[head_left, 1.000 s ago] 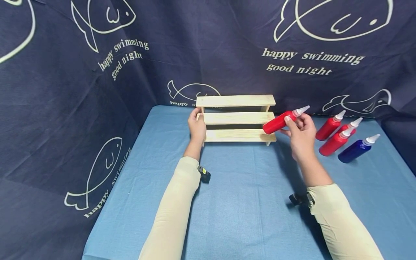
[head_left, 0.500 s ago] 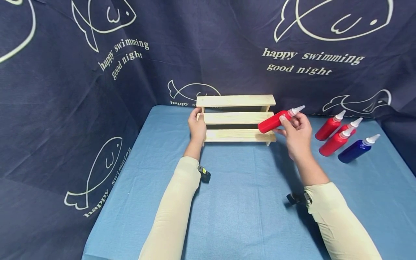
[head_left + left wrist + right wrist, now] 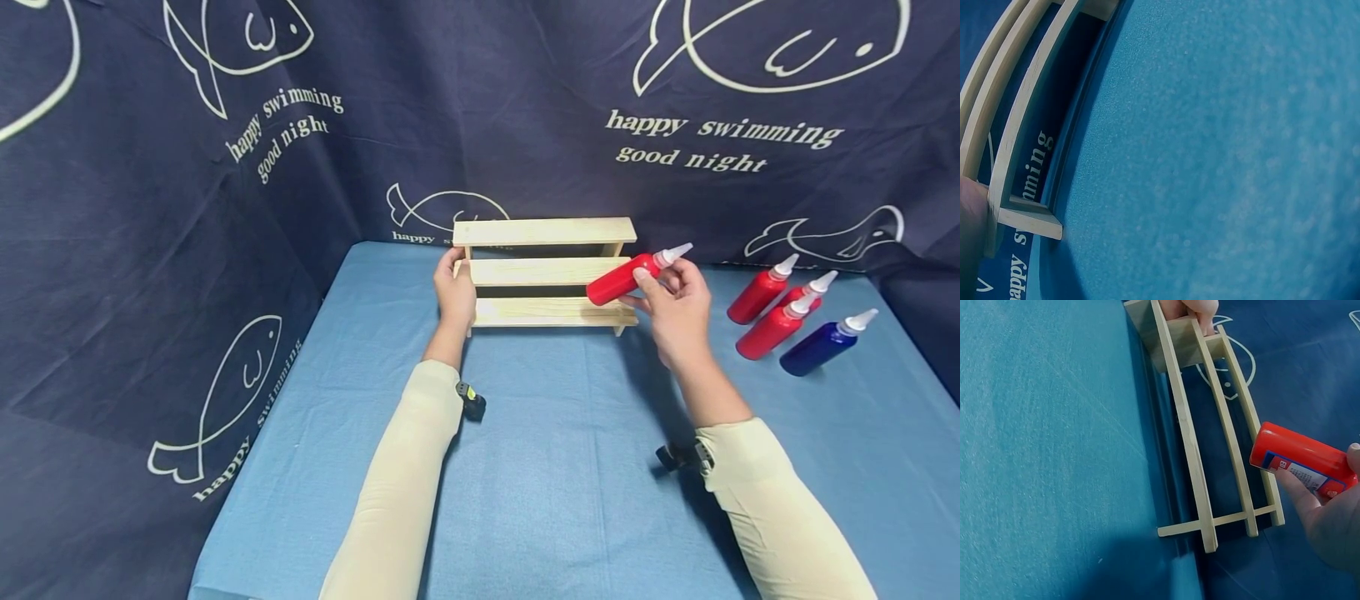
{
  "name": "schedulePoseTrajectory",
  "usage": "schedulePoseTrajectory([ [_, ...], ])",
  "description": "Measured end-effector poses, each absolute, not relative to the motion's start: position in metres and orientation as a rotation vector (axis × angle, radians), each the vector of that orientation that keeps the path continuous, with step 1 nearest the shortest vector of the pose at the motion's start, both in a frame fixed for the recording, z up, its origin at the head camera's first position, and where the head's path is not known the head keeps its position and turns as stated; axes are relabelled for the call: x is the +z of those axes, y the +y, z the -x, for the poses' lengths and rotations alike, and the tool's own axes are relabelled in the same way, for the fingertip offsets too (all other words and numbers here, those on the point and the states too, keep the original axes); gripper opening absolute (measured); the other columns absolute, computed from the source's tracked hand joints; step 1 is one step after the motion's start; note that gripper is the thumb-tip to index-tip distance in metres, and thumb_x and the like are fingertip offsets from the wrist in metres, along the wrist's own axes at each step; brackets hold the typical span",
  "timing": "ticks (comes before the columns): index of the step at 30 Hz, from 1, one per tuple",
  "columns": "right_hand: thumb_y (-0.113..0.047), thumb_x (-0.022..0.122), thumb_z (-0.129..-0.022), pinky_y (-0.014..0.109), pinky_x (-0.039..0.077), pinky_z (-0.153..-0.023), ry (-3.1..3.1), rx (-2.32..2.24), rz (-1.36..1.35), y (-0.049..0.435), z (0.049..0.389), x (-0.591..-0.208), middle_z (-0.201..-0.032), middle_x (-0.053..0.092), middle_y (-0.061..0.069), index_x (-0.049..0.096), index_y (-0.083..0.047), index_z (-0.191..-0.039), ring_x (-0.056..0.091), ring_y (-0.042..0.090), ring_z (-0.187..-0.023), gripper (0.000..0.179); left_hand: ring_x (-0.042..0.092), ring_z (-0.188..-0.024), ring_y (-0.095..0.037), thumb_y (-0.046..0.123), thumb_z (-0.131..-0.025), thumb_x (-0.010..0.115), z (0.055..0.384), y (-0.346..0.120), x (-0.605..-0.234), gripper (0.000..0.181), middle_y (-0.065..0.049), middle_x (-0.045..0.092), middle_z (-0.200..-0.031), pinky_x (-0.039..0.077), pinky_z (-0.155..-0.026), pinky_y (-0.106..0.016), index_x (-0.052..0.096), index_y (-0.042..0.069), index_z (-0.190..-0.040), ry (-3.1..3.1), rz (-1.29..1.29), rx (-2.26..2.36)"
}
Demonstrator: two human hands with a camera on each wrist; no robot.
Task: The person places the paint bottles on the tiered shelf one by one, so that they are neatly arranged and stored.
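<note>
My right hand (image 3: 678, 312) holds a red squeeze bottle (image 3: 621, 280) with a white pointed nozzle, thumb on its upper side. The bottle is tilted, nozzle up to the right, and overlaps the right end of a three-step wooden shelf (image 3: 547, 231) in the head view. In the right wrist view a printed label (image 3: 1297, 472) shows on the bottle's side. At the shelf's left end, my left hand (image 3: 455, 292) grips the side around the middle step, its fingertips hidden behind the wood. The left wrist view shows only part of that hand (image 3: 972, 219) against the shelf frame.
On the blue-covered table (image 3: 525, 467) at the right stand several bottles: red ones (image 3: 759, 296) and a dark blue one (image 3: 817, 347), with white nozzles. A dark blue curtain (image 3: 480, 108) printed with fish hangs close behind the shelf and along the left.
My right hand has moved left with the red bottle, bringing it farther over the shelf's right end. The left hand and shelf have stayed in place.
</note>
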State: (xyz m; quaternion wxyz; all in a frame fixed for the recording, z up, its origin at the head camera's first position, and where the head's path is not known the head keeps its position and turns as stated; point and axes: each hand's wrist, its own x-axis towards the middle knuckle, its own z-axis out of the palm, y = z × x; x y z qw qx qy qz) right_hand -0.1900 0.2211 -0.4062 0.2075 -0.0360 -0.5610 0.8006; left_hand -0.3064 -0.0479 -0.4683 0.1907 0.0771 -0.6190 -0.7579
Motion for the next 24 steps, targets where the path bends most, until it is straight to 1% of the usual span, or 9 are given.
schedulePoseTrajectory([
  [6, 0.005, 0.073, -0.093, 0.033, 0.065, -0.067, -1.606, 2.212, 0.085, 0.217, 0.191, -0.409, -0.112, 0.075, 0.004, 0.062, -0.006, -0.12, 0.076, 0.014, -0.092, 0.031, 0.059, -0.127, -0.027, -0.006, -0.102, 0.053, 0.306, -0.048, -0.468, 0.031, -0.026, 0.065, -0.129, 0.048, -0.117, -0.039, 0.066, -0.008, -0.13, -1.741, -0.21, -2.124],
  [13, 0.006, 0.073, -0.093, 0.034, 0.065, -0.067, -1.609, 2.22, 0.063, 0.212, 0.193, -0.411, -0.111, 0.075, 0.006, 0.062, -0.005, -0.118, 0.075, 0.015, -0.089, 0.03, 0.058, -0.129, -0.028, -0.005, -0.103, 0.053, 0.306, -0.048, -0.47, 0.03, -0.025, 0.064, -0.13, 0.048, -0.117, -0.04, 0.066, -0.007, -0.13, -1.744, -0.194, -2.124],
  [19, 0.004, 0.074, -0.093, 0.034, 0.065, -0.067, -1.642, 2.206, 0.054, 0.207, 0.194, -0.41, -0.112, 0.074, 0.006, 0.062, -0.005, -0.121, 0.074, 0.016, -0.088, 0.032, 0.059, -0.129, -0.028, -0.005, -0.103, 0.053, 0.307, -0.048, -0.472, 0.031, -0.025, 0.065, -0.13, 0.048, -0.117, -0.04, 0.067, -0.007, -0.13, -1.747, -0.197, -2.115],
  [24, 0.006, 0.072, -0.093, 0.034, 0.065, -0.068, -1.634, 2.228, 0.037, 0.202, 0.195, -0.408, -0.112, 0.073, 0.006, 0.061, -0.006, -0.121, 0.075, 0.015, -0.086, 0.032, 0.059, -0.129, -0.028, -0.006, -0.102, 0.054, 0.308, -0.048, -0.471, 0.03, -0.025, 0.066, -0.129, 0.048, -0.117, -0.039, 0.067, -0.007, -0.129, -1.752, -0.194, -2.102],
])
